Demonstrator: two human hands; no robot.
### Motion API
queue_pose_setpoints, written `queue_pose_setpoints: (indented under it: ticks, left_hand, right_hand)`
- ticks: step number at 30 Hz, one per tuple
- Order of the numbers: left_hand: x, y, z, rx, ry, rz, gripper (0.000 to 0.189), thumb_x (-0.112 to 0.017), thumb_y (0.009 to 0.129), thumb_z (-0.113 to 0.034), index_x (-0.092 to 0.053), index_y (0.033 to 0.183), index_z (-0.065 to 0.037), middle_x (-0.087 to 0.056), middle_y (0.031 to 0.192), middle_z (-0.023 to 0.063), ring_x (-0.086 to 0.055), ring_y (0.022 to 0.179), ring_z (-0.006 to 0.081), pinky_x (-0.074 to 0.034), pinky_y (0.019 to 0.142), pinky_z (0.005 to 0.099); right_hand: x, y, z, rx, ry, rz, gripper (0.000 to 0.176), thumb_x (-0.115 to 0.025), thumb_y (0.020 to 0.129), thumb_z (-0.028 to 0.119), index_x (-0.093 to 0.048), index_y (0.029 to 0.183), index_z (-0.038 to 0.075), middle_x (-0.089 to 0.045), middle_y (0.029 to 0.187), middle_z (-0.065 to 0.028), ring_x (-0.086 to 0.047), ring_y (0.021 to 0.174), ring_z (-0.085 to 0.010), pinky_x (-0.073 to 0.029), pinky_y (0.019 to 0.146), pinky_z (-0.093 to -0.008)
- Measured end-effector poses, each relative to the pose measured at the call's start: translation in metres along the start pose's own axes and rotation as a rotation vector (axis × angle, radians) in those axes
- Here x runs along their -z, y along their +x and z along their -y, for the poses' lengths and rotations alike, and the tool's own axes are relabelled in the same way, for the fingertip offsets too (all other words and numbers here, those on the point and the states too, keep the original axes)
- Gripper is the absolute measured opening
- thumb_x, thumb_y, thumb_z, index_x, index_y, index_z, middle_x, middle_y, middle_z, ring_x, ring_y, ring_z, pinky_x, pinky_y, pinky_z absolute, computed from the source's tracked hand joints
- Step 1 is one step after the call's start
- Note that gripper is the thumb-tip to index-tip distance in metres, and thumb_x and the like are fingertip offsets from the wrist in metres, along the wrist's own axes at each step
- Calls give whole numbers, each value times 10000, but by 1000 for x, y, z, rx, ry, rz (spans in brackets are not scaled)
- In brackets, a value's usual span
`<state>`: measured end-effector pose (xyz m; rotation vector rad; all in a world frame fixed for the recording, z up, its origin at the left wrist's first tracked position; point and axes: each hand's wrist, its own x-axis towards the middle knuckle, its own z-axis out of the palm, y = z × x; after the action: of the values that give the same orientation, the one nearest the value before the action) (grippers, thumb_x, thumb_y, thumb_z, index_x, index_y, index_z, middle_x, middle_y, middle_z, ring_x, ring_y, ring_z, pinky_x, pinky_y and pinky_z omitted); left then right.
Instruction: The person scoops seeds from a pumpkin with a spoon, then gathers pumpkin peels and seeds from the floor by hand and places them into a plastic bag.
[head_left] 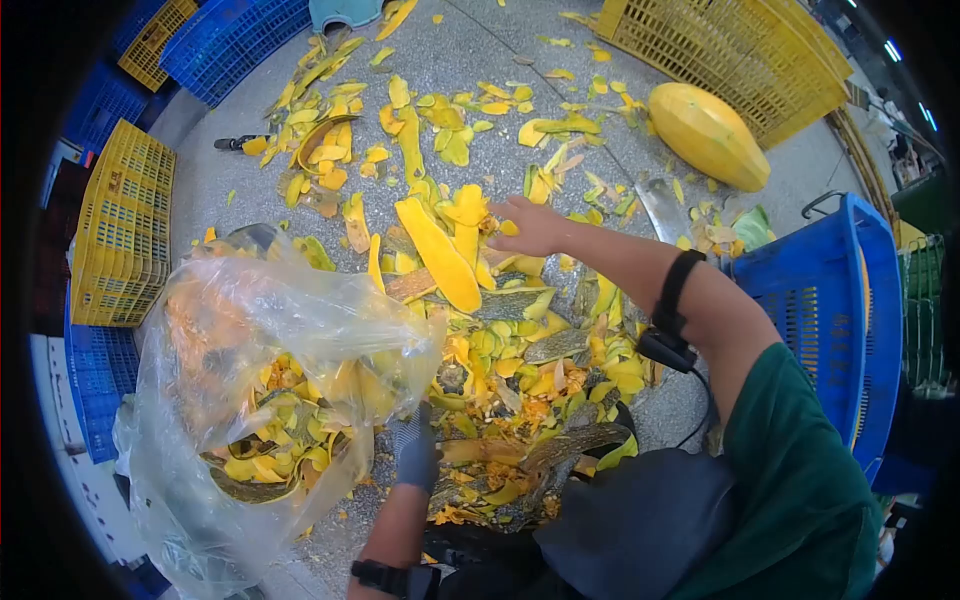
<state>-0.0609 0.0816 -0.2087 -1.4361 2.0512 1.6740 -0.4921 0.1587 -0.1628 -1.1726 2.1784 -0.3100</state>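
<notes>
My bare right hand reaches over the heap of peels, its fingertips at some orange pulp and yellow pieces. A long yellow-orange slab lies just left of it. Low in the middle, my left hand wears a grey glove and is beside the mouth of a clear plastic bag; its fingers are mostly hidden. Green and yellow peels fill part of the bag. Whether the right fingers grip any pulp is unclear.
A peeled yellow gourd lies at the upper right, near a yellow crate. A wide blade rests on the floor. A blue crate stands right, a yellow crate left. Scraps litter the floor. A peeler-like tool lies upper left.
</notes>
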Motion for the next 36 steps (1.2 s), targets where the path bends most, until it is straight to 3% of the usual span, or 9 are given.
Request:
queue_pose_setpoints:
  ticks: [2,4,6,11,16,23,28,31,36]
  left_hand:
    - [0,1,-5,12,-54,51,836,-655,867,-502,-215,1505,-189,-295,1508,98,-336,1351,330,-427,975,571]
    - [-10,-3,-77,487,-707,-154,827,-675,851,-501,-242,1500,-226,-257,1515,88,-251,1394,312,-422,952,628]
    - [-12,7,-63,509,-719,-140,792,-685,842,-504,-296,1470,-220,-291,1487,86,-312,1350,312,-445,923,607]
    - [-34,18,-70,611,-676,-183,691,-730,808,-495,-443,1351,-177,-417,1360,80,-478,1168,270,-499,818,523]
    - [-70,31,-70,401,-617,-330,582,-790,782,-405,-546,1236,-134,-565,1133,59,-538,1010,201,-506,773,408]
    - [-73,23,-109,423,-846,-242,508,-740,850,-285,-539,1278,-99,-600,1148,47,-600,972,198,-525,790,387]
    - [-77,22,-96,238,-1159,-74,533,-694,888,-272,-488,1349,-101,-578,1259,52,-555,1153,212,-465,965,396]
    - [-81,15,-101,277,-1349,3,582,-746,853,-224,-490,1349,-58,-583,1241,54,-560,1133,206,-493,933,382]
    - [-100,0,-98,246,-1355,35,651,-761,839,-241,-446,1380,-63,-568,1256,57,-562,1132,217,-481,958,370]
  right_hand:
    - [-7,32,9,-32,28,-20,869,-522,845,673,-264,1521,190,-200,1544,-251,-275,1396,-437,-296,1114,-520]
    - [-11,55,20,-66,43,-36,864,-522,840,675,-267,1521,207,-203,1545,-246,-260,1404,-432,-301,1106,-537]
    - [-7,64,38,-226,46,-100,838,-563,811,667,-342,1486,222,-277,1505,-236,-280,1389,-415,-328,1061,-582]
    - [-39,43,69,-104,-63,-59,804,-627,756,644,-455,1402,198,-386,1348,-207,-360,1273,-386,-419,978,-546]
    - [-50,5,83,-31,-103,77,773,-693,716,582,-498,1358,200,-361,1324,-234,-364,1222,-414,-437,915,-577]
    - [-53,-23,90,-194,124,168,802,-736,699,543,-483,1377,198,-356,1323,-249,-454,1162,-465,-450,940,-517]
    - [-73,-44,72,-70,722,416,890,-761,742,490,-399,1413,29,-496,1327,-207,-552,1172,-319,-440,997,-388]
    - [-90,-60,63,-66,1123,570,848,-755,795,403,-360,1417,-17,-520,1346,-174,-522,1228,-252,-429,1009,-381]
    - [-73,-99,62,-81,1163,538,954,-766,768,400,-276,1456,-43,-482,1382,-191,-469,1282,-273,-368,1064,-362]
